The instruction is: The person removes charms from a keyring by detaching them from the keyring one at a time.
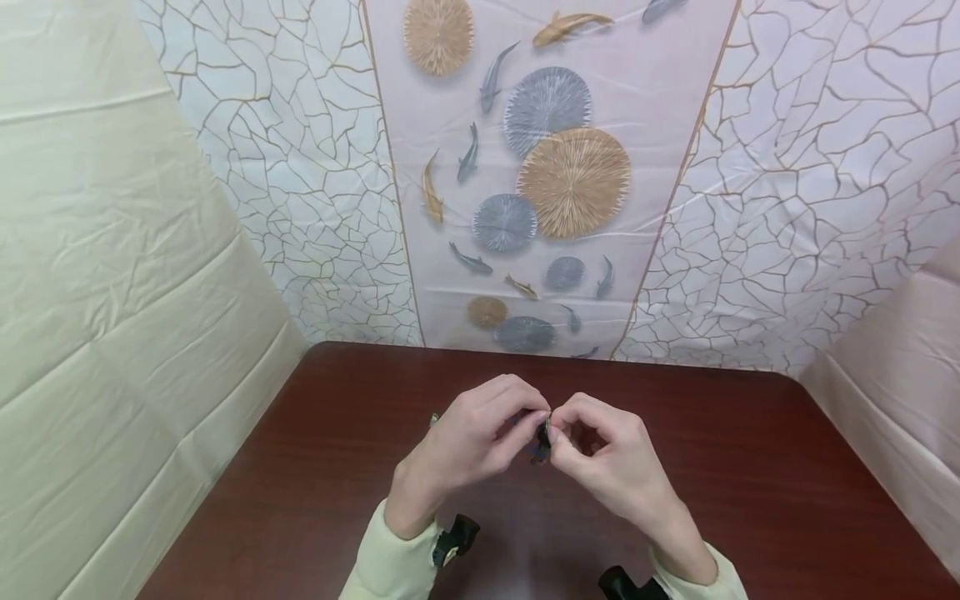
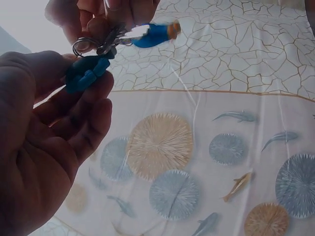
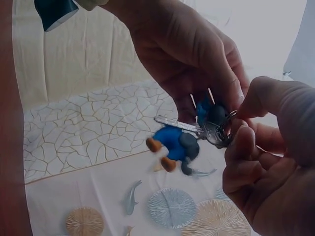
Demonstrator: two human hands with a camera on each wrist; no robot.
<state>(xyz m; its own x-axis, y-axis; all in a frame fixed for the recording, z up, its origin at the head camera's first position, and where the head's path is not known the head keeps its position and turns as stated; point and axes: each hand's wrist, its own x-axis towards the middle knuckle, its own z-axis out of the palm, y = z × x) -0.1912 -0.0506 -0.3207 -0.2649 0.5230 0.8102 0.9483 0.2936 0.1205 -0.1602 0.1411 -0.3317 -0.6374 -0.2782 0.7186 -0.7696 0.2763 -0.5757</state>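
Observation:
Both hands meet above the table, working on a keyring (image 3: pixel 230 115) with keys and small charms. My right hand (image 1: pixel 607 450) pinches the metal ring between thumb and fingertips. With thumb and fingers my left hand (image 1: pixel 472 429) grips a dark teal-and-blue piece (image 2: pixel 87 78) attached to the ring. From the ring a silver key (image 3: pixel 179 124) sticks out, seen in the right wrist view. Below that key hangs a blue and grey charm (image 3: pixel 168 141) with orange ends, slightly blurred. In the head view, the hands mostly hide the bunch.
The dark brown table (image 1: pixel 300 500) spreads beneath the hands. Behind it hangs a patterned cloth (image 1: pixel 525 275) with fish and round motifs. Plain cream cloth (image 1: pixel 112 333) borders the left side. Black wrist devices (image 1: pixel 457 537) sit at the sleeves.

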